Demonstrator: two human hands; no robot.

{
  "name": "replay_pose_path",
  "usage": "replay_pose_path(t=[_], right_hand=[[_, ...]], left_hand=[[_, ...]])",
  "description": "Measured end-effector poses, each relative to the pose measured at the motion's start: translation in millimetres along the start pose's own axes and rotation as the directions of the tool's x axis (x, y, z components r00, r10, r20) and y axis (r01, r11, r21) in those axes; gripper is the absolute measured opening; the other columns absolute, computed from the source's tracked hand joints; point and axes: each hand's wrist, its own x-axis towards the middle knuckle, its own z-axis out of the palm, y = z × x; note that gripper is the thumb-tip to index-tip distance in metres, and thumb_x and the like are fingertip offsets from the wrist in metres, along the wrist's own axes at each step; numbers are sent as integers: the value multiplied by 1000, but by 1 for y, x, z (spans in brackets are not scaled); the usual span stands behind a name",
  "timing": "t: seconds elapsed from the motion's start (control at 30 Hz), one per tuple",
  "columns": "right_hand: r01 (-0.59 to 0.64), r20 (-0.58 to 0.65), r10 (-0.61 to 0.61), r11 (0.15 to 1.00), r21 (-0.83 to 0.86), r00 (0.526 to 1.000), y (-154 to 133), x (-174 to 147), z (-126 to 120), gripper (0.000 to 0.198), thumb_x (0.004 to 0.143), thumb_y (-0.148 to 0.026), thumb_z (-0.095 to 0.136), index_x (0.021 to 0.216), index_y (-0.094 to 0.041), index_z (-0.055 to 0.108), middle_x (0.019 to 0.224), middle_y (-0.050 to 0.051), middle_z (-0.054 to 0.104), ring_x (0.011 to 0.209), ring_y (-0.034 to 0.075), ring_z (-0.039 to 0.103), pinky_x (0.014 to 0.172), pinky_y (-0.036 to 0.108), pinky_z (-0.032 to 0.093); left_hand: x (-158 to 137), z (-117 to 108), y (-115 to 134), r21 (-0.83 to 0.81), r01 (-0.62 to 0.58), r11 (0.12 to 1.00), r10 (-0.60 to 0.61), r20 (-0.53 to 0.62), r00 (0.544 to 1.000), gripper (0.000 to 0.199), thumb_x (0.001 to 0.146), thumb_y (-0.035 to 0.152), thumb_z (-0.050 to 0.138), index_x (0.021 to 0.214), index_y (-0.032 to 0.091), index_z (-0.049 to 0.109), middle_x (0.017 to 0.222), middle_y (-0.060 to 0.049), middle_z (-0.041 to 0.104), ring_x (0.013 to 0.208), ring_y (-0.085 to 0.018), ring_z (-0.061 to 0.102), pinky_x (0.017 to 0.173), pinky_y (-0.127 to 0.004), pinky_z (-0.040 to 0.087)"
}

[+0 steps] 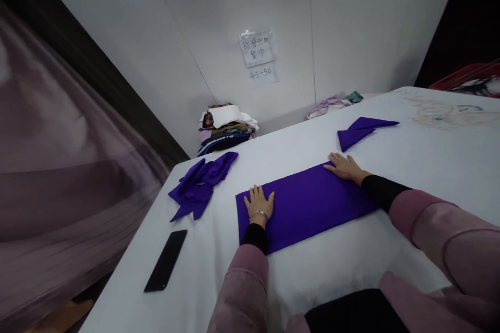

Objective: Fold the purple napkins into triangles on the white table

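Note:
A purple cloth napkin (308,202), folded into a long rectangle, lies flat on the white-covered table in front of me. My left hand (258,205) rests palm down near its left end, fingers spread, with a bracelet at the wrist. At the far right corner, my right hand (346,167) also presses flat on the cloth with its fingers apart. A crumpled heap of purple cloth (201,184) lies to the left. Just beyond my right hand is a folded purple cloth (363,131) with a pointed end.
A black phone (166,261) lies at the table's left side. Behind the table's far edge are a stack of folded fabrics (226,130) and a smaller fabric pile (332,106). Handwritten paper signs (258,57) hang on the wall. A pinkish curtain (70,166) hangs at the left.

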Motion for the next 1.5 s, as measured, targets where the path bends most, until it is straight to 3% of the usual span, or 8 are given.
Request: replay_pose_path(t=[0.33,0.63,0.8,0.9,1.07,1.2,1.33,1.5], right_hand=[[499,17,-499,865,-52,867,-137,-92,37,64,85,-70,14,145,-50,1,149,-13,20,138,18,21,108,45,26],[138,-24,-137,990,18,990,10,-123,15,75,85,-66,26,150,-27,22,151,10,29,138,33,22,111,55,18],[120,-45,-122,992,-43,991,24,-132,14,73,86,-65,26,148,-28,25,151,11,31,139,32,24,110,55,20],[111,-45,-115,991,-71,992,24,-131,18,73,86,-65,24,147,-24,28,151,13,31,139,31,24,109,54,21],[78,-31,-82,992,-98,996,30,-128,25,75,86,-63,22,145,-20,32,150,16,31,139,33,25,108,57,21],[80,12,-79,988,-135,997,31,-129,24,81,84,-63,15,146,-12,30,151,16,29,140,31,21,109,58,19],[92,39,-87,984,-154,995,32,-130,21,82,83,-62,10,142,-11,37,152,16,28,141,31,19,108,59,18],[132,28,-130,986,-103,991,40,-128,27,75,81,-64,15,130,-22,52,149,15,35,140,33,21,107,61,16]], left_hand=[[2,1,-1,26,5,1000,-5,-3,1000,69,89,59,17,147,22,27,157,-4,18,144,-22,11,115,-47,13],[4,5,-2,13,0,1000,1,-35,999,68,88,61,18,145,25,30,156,-3,21,144,-22,13,114,-45,15],[-2,-15,3,-51,37,998,-39,-37,999,69,90,58,21,146,19,26,156,-8,18,144,-24,15,114,-48,17],[-23,-21,36,-58,8,998,-13,-85,996,74,90,62,16,148,16,21,158,-8,11,145,-24,7,114,-50,12],[-76,7,141,-162,-483,860,456,-181,872,78,88,66,20,148,18,27,157,-9,12,145,-26,5,115,-54,4],[-93,31,181,-214,-492,844,464,-168,870,80,86,68,17,148,18,28,157,-9,14,145,-26,4,115,-57,1],[-95,31,152,-192,-420,887,400,-135,906,82,85,70,17,148,18,27,157,-7,12,145,-26,0,115,-57,-1],[-106,18,52,-144,-171,975,164,-53,985,84,85,70,15,150,16,20,157,-9,9,145,-28,1,114,-60,3]])
